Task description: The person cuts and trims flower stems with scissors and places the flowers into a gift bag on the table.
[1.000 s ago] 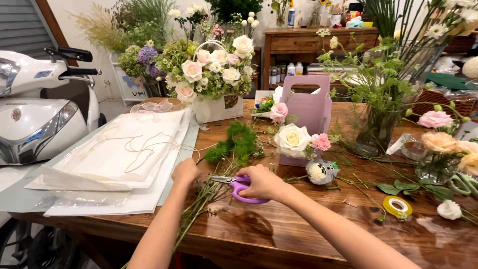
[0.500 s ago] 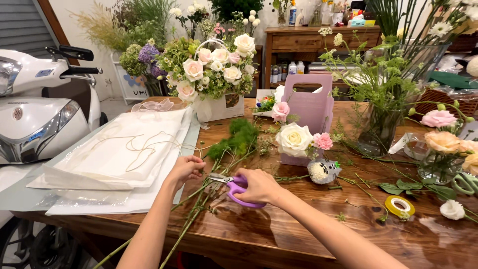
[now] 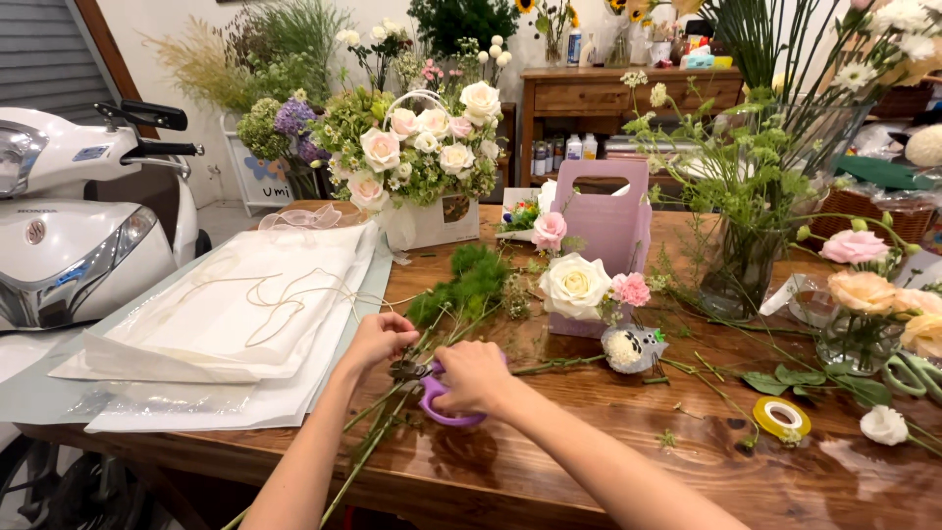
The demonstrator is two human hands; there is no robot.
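A dark, glossy wooden worktop (image 3: 608, 471) fills the view, strewn with cut leaves and stem scraps. Near its front edge, left of the middle, the right hand (image 3: 473, 376) has its grip closed through the handles of purple scissors (image 3: 439, 400), whose blades meet a bundle of green stems (image 3: 432, 339); the left hand (image 3: 376, 341) has its grip closed around those same stems just beside the blades. The stems run diagonally from the front edge up to a feathery green tuft near the worktop's middle. Sheets of white wrapping paper (image 3: 226, 314) cover the left end. Behind the hands stands a lilac paper carrier (image 3: 610, 221) with white and pink roses, and a basket arrangement (image 3: 422, 157) sits toward the back. A roll of yellow-green tape (image 3: 782, 417) lies to the right. A white scooter (image 3: 69, 236) is parked off the left edge, and a wooden sideboard (image 3: 608, 98) stands by the back wall.
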